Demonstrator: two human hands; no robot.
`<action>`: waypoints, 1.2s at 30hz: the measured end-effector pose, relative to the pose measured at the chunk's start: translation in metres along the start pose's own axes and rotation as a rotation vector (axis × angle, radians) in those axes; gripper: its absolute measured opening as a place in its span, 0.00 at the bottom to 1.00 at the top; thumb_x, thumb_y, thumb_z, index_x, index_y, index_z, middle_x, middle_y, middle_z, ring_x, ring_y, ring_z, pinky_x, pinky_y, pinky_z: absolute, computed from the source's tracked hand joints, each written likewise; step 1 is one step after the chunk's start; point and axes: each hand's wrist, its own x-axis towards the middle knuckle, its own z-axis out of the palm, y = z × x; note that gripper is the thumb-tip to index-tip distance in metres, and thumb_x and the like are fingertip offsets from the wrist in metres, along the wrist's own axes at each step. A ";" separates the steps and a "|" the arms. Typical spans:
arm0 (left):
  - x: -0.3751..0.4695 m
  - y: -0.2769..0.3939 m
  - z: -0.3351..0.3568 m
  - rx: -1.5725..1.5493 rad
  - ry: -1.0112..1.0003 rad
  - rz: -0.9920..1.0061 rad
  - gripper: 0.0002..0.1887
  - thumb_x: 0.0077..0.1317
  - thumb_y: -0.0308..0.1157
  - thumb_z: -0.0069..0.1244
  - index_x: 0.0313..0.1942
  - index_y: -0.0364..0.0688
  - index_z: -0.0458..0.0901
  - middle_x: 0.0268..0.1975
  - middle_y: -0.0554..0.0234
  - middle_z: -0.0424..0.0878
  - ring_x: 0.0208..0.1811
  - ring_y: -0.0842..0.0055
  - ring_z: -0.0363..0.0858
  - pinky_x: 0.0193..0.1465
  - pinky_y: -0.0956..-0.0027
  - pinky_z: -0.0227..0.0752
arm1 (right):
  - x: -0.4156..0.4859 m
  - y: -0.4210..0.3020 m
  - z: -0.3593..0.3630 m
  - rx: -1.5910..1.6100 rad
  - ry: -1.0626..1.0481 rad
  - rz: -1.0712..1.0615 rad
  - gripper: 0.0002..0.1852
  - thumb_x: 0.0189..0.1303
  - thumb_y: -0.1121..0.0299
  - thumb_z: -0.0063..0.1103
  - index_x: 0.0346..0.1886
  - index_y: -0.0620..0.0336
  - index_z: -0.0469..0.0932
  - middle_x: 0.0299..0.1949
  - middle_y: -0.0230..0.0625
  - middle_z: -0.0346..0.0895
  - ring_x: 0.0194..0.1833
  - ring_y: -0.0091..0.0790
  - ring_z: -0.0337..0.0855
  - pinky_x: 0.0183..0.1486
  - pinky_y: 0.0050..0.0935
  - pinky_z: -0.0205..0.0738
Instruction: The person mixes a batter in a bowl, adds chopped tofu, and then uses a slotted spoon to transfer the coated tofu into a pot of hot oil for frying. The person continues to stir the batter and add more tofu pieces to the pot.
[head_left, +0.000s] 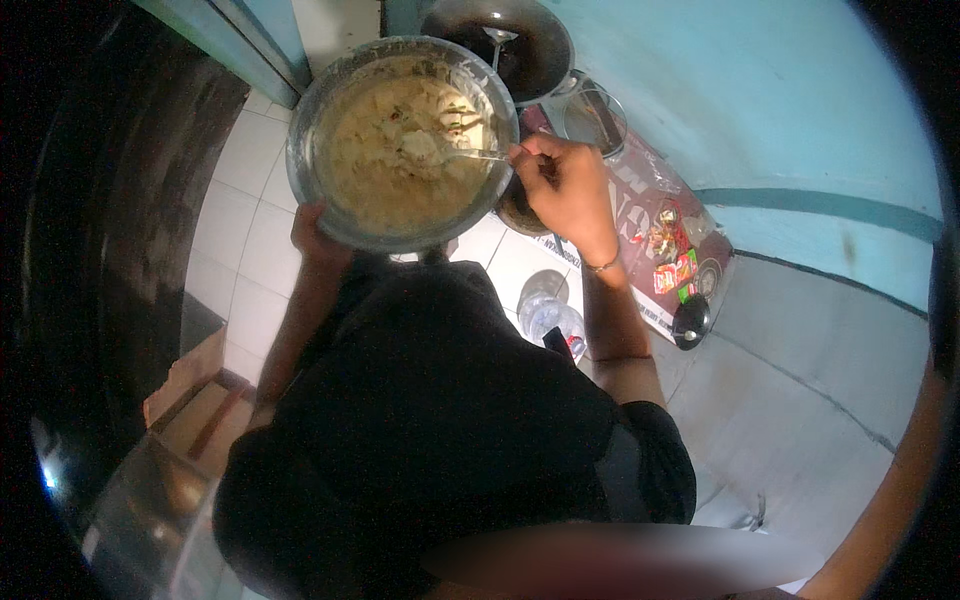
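Observation:
My left hand (319, 231) grips the near left side of a large metal mixing bowl (301, 142). A thick, pale yellow batter (375, 169) with green and reddish bits fills much of it, and smears coat the inner wall. Between the thumb and fingers of my right hand (570, 187) is the handle of a metal spoon (480, 154). The spoon's head lies in the batter near the middle of the bowl. Partly hidden behind the bowl and my right hand is a round container (521, 206).
A dark wok (544, 60) holding a metal utensil (499, 45) stands behind the bowl. Beside it is a clear round container (585, 124). A printed sheet (637, 195) carries sachets (675, 274) and a small black bowl (691, 322). A plastic bottle (551, 319) lies near my right forearm.

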 end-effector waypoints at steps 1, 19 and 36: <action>-0.013 0.001 -0.004 0.035 -0.003 -0.035 0.33 0.57 0.38 0.48 0.62 0.32 0.67 0.59 0.43 0.74 0.61 0.49 0.73 0.63 0.45 0.70 | -0.026 -0.010 -0.001 0.008 0.041 0.043 0.08 0.62 0.71 0.60 0.30 0.66 0.81 0.17 0.45 0.74 0.17 0.32 0.71 0.25 0.31 0.65; -0.055 0.014 -0.039 0.393 -0.292 0.388 0.25 0.62 0.27 0.59 0.56 0.36 0.68 0.56 0.44 0.76 0.55 0.61 0.79 0.58 0.54 0.77 | -0.152 -0.147 0.013 -0.024 0.132 0.160 0.10 0.64 0.68 0.59 0.34 0.68 0.81 0.25 0.53 0.81 0.27 0.47 0.85 0.31 0.38 0.74; -0.121 0.149 -0.034 0.121 -0.025 0.072 0.34 0.60 0.43 0.48 0.65 0.36 0.65 0.61 0.45 0.71 0.63 0.55 0.71 0.63 0.44 0.70 | -0.233 -0.031 0.080 -0.418 0.128 0.702 0.42 0.56 0.46 0.66 0.63 0.67 0.62 0.35 0.67 0.80 0.40 0.68 0.83 0.42 0.55 0.79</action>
